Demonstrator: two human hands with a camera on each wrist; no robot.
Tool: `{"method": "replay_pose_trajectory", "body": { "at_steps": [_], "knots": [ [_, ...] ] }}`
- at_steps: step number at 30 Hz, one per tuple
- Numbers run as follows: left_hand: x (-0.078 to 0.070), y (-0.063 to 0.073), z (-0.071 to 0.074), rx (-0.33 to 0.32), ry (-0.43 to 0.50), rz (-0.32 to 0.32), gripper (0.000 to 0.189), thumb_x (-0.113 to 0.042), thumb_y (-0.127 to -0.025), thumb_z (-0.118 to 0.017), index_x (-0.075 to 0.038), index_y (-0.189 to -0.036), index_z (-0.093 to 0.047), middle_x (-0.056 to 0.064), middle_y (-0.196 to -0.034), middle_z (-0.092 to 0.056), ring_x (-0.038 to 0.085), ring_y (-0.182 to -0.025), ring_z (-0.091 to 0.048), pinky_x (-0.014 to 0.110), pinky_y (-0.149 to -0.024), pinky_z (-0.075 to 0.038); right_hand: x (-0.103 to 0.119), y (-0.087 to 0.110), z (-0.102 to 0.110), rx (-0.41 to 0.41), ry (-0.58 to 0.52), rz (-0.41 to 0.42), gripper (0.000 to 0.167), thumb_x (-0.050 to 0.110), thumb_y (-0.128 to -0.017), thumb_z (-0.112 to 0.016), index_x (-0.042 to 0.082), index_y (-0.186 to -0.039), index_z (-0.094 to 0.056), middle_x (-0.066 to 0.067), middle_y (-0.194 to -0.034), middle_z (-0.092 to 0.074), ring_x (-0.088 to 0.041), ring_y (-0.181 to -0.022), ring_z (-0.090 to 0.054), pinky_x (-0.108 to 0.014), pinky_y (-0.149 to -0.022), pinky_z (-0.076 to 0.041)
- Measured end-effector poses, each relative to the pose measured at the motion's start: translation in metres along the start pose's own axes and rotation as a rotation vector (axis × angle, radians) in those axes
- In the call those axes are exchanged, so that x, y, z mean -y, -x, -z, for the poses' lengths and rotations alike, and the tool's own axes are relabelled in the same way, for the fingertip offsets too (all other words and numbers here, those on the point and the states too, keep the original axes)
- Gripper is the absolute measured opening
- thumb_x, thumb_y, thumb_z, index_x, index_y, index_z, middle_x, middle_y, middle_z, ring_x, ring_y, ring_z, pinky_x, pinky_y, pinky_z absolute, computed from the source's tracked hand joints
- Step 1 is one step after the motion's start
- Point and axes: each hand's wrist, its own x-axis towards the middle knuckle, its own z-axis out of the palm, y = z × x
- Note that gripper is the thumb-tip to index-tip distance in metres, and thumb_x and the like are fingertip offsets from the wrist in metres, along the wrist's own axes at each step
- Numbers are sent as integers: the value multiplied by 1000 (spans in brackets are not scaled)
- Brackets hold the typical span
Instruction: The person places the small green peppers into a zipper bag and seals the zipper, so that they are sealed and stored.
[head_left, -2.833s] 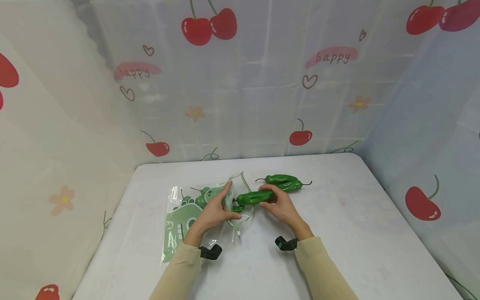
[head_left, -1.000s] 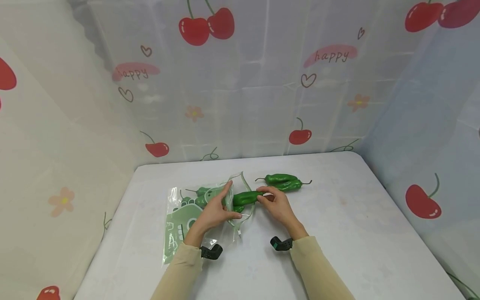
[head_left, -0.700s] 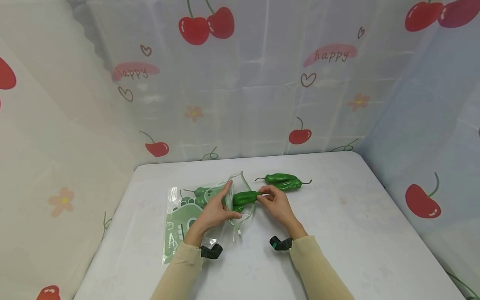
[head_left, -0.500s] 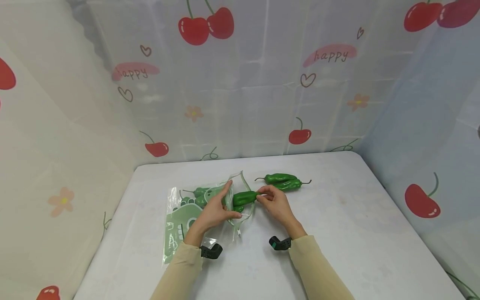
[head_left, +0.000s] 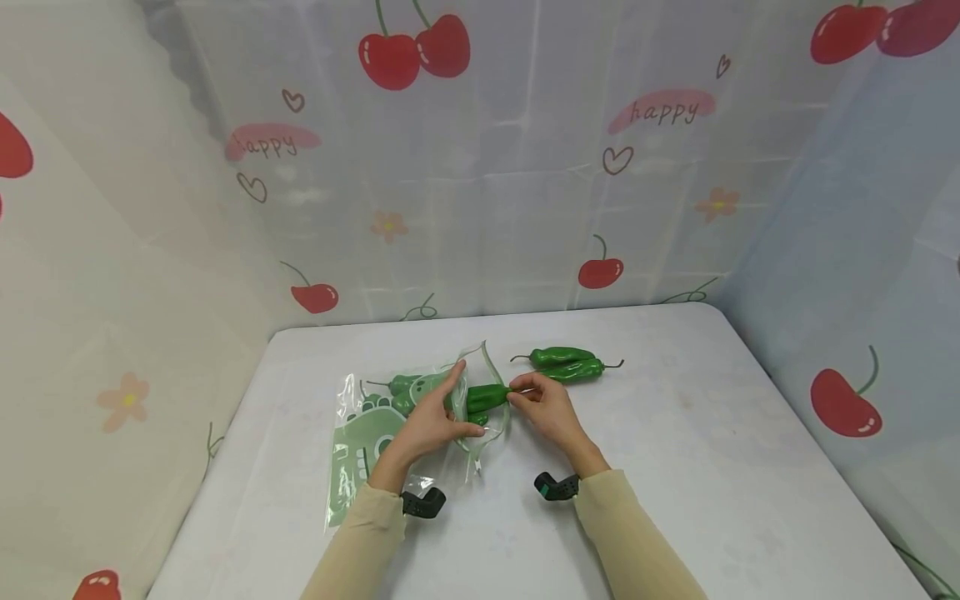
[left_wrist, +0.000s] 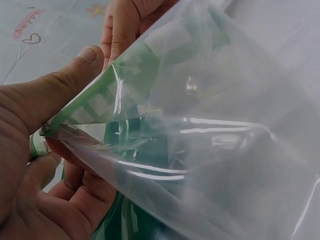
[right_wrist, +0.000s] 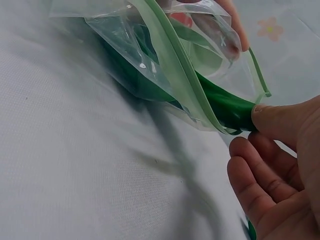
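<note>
A clear zip bag [head_left: 348,479] with a green cartoon print lies on the table, its mouth facing right. My left hand [head_left: 427,427] holds the mouth apart, thumb and index finger spread; the left wrist view shows the bag's edge [left_wrist: 92,90] between thumb and curled fingers. My right hand [head_left: 551,412] pinches the end of a green chili pepper [head_left: 486,397], most of which is inside the mouth. In the right wrist view the thumb presses on that pepper [right_wrist: 230,107]. Another pepper [head_left: 477,418] shows just below it, and more green peppers [head_left: 402,383] lie within the bag.
Two loose green peppers [head_left: 558,357] lie side by side behind my right hand. The white table [head_left: 712,467] extends to both sides, with cherry-printed curtains [head_left: 480,208] behind and beside it. Each wrist wears a black camera mount [head_left: 557,487].
My right hand has moved left and pushed the pepper deeper into the bag, its grip shifting to the pepper's end. The left hand stays in place at the mouth.
</note>
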Motion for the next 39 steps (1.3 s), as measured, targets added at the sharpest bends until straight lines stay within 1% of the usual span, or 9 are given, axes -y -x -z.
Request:
{"method": "replay_pose_trajectory", "body": {
  "at_steps": [3, 9, 13, 17, 21, 24, 28, 33, 39],
  "knots": [
    [0, 0, 0, 1, 0, -3, 118, -35, -74, -94, -47, -162, -17, 0, -80, -54, 11, -51, -40, 29, -54, -41, 1, 0, -1, -2, 0, -6, 15, 11, -92, -78, 12, -106, -73, -6, -108, -73, -16, -91, -70, -27, -74, -53],
    [1, 0, -1, -4, -7, -4, 118, -34, -74, -94, -46, -163, -17, -6, -65, -42, 11, -51, -39, 28, -53, -40, 3, -1, -3, -11, -7, 2, 15, 12, -93, -77, 12, -107, -72, -6, -108, -74, -20, -98, -71, -31, -81, -58],
    [1, 1, -1, -5, -8, -5, 118, -34, -74, -94, -45, -163, -18, -8, -60, -36, 11, -49, -38, 28, -52, -39, 5, -2, -4, -22, -2, 6, 14, 14, -93, -77, 13, -106, -73, -4, -105, -75, -19, -96, -71, -31, -80, -58],
    [1, 1, -1, -8, -11, -6, 118, -35, -74, -94, -46, -163, -17, -9, -58, -35, 10, -49, -38, 28, -52, -39, 5, -2, -5, -29, 19, 35, 12, 13, -93, -77, 12, -104, -74, -5, -102, -75, -16, -91, -70, -27, -75, -55],
    [1, 1, -1, -12, -12, -1, 118, -36, -74, -94, -48, -162, -17, -10, -55, -34, 11, -49, -38, 28, -52, -38, 5, -2, -6, -22, 31, 32, 10, 14, -93, -78, 14, -102, -75, -3, -101, -76, -15, -89, -68, -26, -74, -53],
    [0, 1, -1, -11, -12, 3, 118, -36, -74, -94, -49, -162, -16, -10, -55, -35, 11, -49, -38, 29, -52, -39, 6, -2, -7, -19, 47, 39, 10, 14, -92, -78, 16, -101, -76, -1, -100, -76, -15, -88, -68, -27, -76, -53],
    [0, 1, -1, -10, -9, 8, 117, -36, -75, -93, -51, -161, -16, -9, -57, -36, 11, -49, -38, 29, -52, -39, 10, -1, -7, -16, 78, 68, 10, 13, -91, -79, 16, -100, -76, -1, -97, -77, -15, -88, -69, -31, -78, -55],
    [-1, 0, -1, -10, -1, 11, 117, -35, -75, -94, -51, -161, -16, -8, -59, -37, 11, -49, -38, 29, -52, -39, 14, 0, -8, -11, 110, 89, 8, 14, -90, -80, 16, -97, -76, 0, -93, -78, -15, -87, -68, -32, -77, -54],
    [1, 0, -1, -9, 5, 9, 117, -34, -75, -94, -51, -161, -16, -9, -58, -35, 11, -49, -37, 29, -52, -38, 15, -1, -10, 0, 133, 95, 6, 15, -91, -80, 16, -96, -77, 1, -92, -77, -15, -87, -68, -32, -75, -54]
  ]
}}
